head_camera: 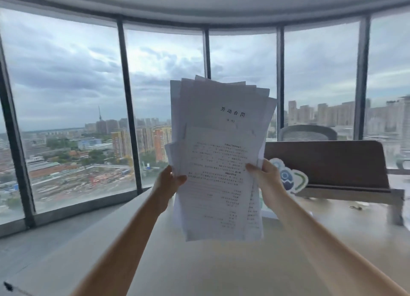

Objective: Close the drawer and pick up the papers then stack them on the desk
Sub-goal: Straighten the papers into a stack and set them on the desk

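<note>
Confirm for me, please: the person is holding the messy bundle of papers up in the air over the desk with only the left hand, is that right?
Not quite. The head view shows both hands on the papers: the left hand grips the left edge and the right hand grips the right edge. The rest stands: the sheets are unevenly fanned and held up above the desk.

**White sheets, black print, pale desk**

Between my left hand (169,180) and right hand (267,176) I see the papers (219,162): white, covered in rows of fine black print, with a bold black heading above my thumbs. Below my hands the desk (221,269) is pale beige. Just right of my right hand sits a white-edged sticker (290,178) with blue and green shapes, against a dark brown panel (328,162).
</note>
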`<state>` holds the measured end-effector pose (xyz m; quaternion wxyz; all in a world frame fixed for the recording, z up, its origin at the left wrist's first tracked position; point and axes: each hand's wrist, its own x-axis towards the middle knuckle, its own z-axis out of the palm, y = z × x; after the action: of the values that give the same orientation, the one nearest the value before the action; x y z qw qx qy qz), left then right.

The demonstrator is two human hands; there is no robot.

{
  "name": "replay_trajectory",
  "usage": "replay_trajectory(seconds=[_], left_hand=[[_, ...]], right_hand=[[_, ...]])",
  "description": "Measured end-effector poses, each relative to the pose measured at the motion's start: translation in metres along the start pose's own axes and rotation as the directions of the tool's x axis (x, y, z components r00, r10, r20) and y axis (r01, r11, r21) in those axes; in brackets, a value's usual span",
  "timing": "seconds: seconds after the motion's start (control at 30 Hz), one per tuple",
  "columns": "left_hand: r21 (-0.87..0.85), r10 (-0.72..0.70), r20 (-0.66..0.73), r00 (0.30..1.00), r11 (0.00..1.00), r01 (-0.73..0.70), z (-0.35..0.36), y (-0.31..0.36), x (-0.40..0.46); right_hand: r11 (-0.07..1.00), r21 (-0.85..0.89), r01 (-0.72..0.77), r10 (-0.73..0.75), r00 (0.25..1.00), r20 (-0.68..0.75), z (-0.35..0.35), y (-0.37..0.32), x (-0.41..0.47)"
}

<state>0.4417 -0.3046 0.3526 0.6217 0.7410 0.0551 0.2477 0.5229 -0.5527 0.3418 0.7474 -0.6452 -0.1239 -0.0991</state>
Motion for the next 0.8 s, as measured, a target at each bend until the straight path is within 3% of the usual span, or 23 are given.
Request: replay_trajectory(seconds=[0.17,0.47,0.8], left_hand=[[-0.044,0.014,0.093,0.996,0.999,-0.01,0.055,-0.04,0.015],[-0.16,0.015,0.153,0.988,0.987,0.01,0.115,-0.114,0.069],[-0.168,0.083,0.195,0.977,0.984,-0.05,0.126,-0.109,0.067]], right_hand=[[0.993,-0.119,0.026,-0.037,0.996,-0.087,-0.048,0.022,0.008],[0.993,-0.116,-0.027,0.009,0.988,-0.152,-0.07,0.08,0.042],[0.995,-0.099,-0.011,-0.004,0.989,-0.15,-0.081,0.077,0.037]])
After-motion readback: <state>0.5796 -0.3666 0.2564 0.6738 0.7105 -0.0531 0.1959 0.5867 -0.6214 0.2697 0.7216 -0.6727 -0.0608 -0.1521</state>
